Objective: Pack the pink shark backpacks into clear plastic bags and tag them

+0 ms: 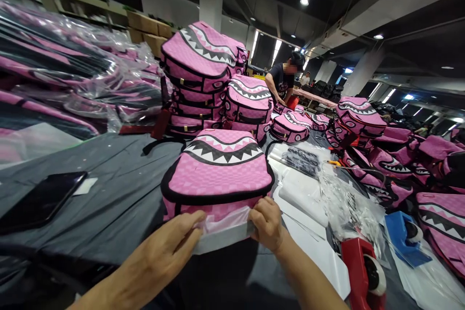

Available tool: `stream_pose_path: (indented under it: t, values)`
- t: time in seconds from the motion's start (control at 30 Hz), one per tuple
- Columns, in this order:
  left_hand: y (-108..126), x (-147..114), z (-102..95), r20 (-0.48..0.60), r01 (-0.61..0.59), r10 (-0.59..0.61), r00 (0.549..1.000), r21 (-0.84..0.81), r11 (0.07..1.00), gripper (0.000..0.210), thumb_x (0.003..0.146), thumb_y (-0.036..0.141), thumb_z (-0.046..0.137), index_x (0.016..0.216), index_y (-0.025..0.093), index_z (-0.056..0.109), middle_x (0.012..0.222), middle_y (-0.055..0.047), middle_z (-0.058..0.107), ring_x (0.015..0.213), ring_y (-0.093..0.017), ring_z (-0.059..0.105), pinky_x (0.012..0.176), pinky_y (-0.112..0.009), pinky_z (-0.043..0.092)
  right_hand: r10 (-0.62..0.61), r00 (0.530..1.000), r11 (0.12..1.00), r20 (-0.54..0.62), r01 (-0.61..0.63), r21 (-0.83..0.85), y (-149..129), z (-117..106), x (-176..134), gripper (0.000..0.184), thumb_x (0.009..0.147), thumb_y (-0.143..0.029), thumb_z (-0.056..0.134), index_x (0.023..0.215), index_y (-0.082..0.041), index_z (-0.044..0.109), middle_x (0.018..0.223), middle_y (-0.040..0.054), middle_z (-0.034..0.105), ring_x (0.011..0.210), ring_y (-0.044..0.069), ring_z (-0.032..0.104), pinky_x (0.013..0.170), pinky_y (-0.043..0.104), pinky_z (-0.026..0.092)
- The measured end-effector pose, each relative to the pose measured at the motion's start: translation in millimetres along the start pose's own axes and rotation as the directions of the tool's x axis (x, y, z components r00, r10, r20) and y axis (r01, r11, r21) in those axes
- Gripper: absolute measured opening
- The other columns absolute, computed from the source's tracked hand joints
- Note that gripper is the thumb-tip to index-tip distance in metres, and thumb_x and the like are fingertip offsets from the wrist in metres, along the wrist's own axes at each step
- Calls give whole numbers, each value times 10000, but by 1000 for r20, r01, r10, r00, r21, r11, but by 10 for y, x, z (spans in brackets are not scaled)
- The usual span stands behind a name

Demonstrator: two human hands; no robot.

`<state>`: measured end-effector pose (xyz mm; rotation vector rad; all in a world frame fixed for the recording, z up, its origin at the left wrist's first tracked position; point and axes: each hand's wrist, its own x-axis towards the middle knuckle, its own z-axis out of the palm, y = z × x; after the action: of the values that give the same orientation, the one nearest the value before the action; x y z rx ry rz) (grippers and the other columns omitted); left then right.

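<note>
A boxy pink checkered fabric backpack with black piping and a black-and-white shark-tooth print [218, 177] lies flat on the dark grey cloth-covered table [119, 174], directly beyond both hands, its near edge between them; the left hand [165, 243] is at its near left corner and the right hand [268, 220] at its near right corner, knuckles up against the pink side. Stretched between the hands along that near side is a pale, partly translucent thin strip [223, 240]: the left thumb and fingers pinch its left end, and the right hand, fingers curled in, grips its right end. A tall stack of matching pink backpacks [198, 82] stands behind to the left, a flat black phone [43, 198] lies well to the left, and a red tape dispenser [356, 271] sits right of the right forearm
</note>
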<state>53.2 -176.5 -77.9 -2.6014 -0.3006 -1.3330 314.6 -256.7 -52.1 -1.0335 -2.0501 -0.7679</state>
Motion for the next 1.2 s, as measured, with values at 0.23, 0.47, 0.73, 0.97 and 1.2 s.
stream_pose_path:
  t: [0.23, 0.47, 0.73, 0.97, 1.2]
  values:
    - [138, -161, 80, -131, 49, -40, 991, 71, 996, 307, 848, -89, 548, 1029, 149, 620, 1130, -132, 644, 995, -245, 651, 843, -368, 580, -134, 980, 991, 148, 132, 25, -53, 164, -439, 148, 882, -115, 518, 1003, -200, 528, 742, 0, 535, 654, 172, 485, 653, 325, 350]
    - [672, -626, 389, 20, 146, -150, 989, 129, 981, 171, 992, 171, 521, 1013, 93, 672, 1101, -162, 683, 940, -236, 700, 817, -333, 598, 67, 997, 997, -40, -68, -21, -188, 502, -937, 190, 871, -33, 490, 908, -209, 551, 673, -18, 482, 615, 158, 441, 621, 304, 346]
    - [618, -737, 477, -10, 270, -270, 963, 62, 961, 251, 1029, 174, 455, 1197, 151, 640, 1094, -96, 671, 910, -161, 715, 839, -247, 603, 70, 872, 975, 484, -163, 152, -135, 47, -871, 291, 1010, -299, 543, 1266, -160, 544, 850, 44, 656, 733, 182, 592, 660, 302, 461]
    - [601, -427, 349, 127, 192, -217, 968, 185, 964, 328, 1071, 252, 339, 1154, 144, 637, 1015, -86, 674, 773, -159, 713, 701, -269, 581, -113, 631, 993, 768, 56, 101, -58, 35, -462, 135, 1009, -245, 611, 884, -198, 620, 722, -10, 631, 625, 144, 540, 572, 297, 331]
    - [505, -459, 351, 180, 76, -76, 981, 5, 997, 288, 1002, 102, 401, 970, 199, 670, 1010, -73, 728, 875, -193, 699, 774, -318, 582, -257, 815, 963, 520, 174, 205, 11, -82, -372, 164, 1035, -163, 544, 892, -206, 613, 948, 13, 677, 807, 135, 550, 691, 280, 376]
